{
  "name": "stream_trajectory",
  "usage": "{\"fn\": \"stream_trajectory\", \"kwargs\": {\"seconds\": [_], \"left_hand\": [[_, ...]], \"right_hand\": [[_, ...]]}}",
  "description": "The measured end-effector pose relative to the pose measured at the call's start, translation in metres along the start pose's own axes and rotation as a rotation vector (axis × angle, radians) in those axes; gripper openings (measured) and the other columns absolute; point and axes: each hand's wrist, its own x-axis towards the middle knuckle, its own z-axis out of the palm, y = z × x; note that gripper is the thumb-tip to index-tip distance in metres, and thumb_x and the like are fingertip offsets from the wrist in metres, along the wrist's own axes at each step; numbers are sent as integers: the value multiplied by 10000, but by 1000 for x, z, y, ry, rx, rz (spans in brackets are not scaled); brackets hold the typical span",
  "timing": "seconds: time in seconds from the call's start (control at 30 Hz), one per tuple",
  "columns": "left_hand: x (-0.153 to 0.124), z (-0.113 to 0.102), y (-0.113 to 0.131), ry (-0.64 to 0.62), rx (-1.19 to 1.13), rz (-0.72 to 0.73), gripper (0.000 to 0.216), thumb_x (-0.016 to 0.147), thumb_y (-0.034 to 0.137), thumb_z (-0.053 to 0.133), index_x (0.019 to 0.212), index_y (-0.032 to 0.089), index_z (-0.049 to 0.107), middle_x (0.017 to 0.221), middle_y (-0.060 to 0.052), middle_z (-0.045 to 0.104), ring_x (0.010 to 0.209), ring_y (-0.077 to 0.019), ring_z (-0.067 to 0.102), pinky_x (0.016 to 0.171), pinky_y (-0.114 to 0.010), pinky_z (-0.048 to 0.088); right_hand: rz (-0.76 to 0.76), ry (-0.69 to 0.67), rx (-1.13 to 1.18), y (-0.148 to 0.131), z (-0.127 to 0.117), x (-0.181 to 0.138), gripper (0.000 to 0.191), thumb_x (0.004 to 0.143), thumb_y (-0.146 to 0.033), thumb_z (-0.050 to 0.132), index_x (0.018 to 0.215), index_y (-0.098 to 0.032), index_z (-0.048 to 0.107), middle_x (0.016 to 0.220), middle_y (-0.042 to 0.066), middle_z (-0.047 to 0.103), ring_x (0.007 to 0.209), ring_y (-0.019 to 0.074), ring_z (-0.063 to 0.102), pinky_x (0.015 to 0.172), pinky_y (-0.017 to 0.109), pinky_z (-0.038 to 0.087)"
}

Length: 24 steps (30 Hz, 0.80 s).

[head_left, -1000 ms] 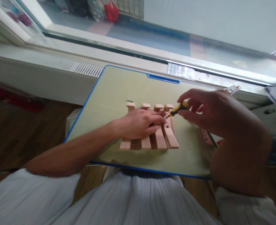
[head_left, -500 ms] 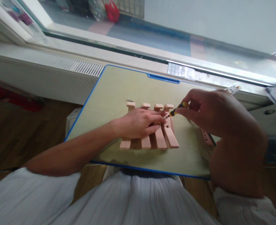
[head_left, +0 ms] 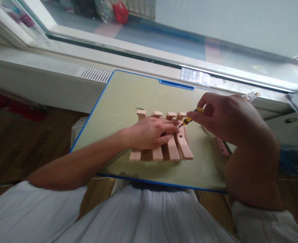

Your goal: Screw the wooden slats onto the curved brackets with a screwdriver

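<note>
A wooden slatted rack [head_left: 173, 148] of several pale slats lies in the middle of a small blue-edged table [head_left: 118, 98]. My left hand [head_left: 151, 133] lies on top of the slats with its fingers together, pressing the rack down. My right hand [head_left: 225, 116] pinches a small yellow-and-black screwdriver [head_left: 189, 118]. Its tip points down-left at the rightmost slats, just beside my left fingertips. What the tip touches is hidden by my fingers.
A small metal piece [head_left: 139, 108] lies on the table behind the rack. A loose pink strip with holes [head_left: 222, 146] lies at the table's right, under my right forearm. A radiator grille [head_left: 75, 69] and window sill run behind the table.
My right hand has rotated slightly around the screwdriver and shifted a little left. My left hand and the rack have stayed in place.
</note>
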Motion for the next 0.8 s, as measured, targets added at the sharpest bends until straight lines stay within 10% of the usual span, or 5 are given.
{"fn": "stream_trajectory", "kwargs": {"seconds": [0.37, 0.8], "left_hand": [[0, 1, 0, -17, -5, -15, 372, 1127, 345, 499, 1434, 323, 707, 1575, 14, 667, 1435, -247, 651, 1246, -444, 479], [0, -2, 3, -7, 3, -19, 367, 1116, 346, 517, 1420, 340, 723, 1581, 19, 660, 1408, -236, 668, 1199, -396, 514]], "right_hand": [[-189, -90, 166, 4, -9, -10, 254, 939, -311, 608, 1103, -295, 801, 868, 40, 802, 747, 242, 724, 710, 396, 469], [-5, -7, -18, 1, -5, -3, 354, 920, -614, 702, 808, -280, 730, 686, 25, 683, 616, 196, 525, 627, 369, 290]]}}
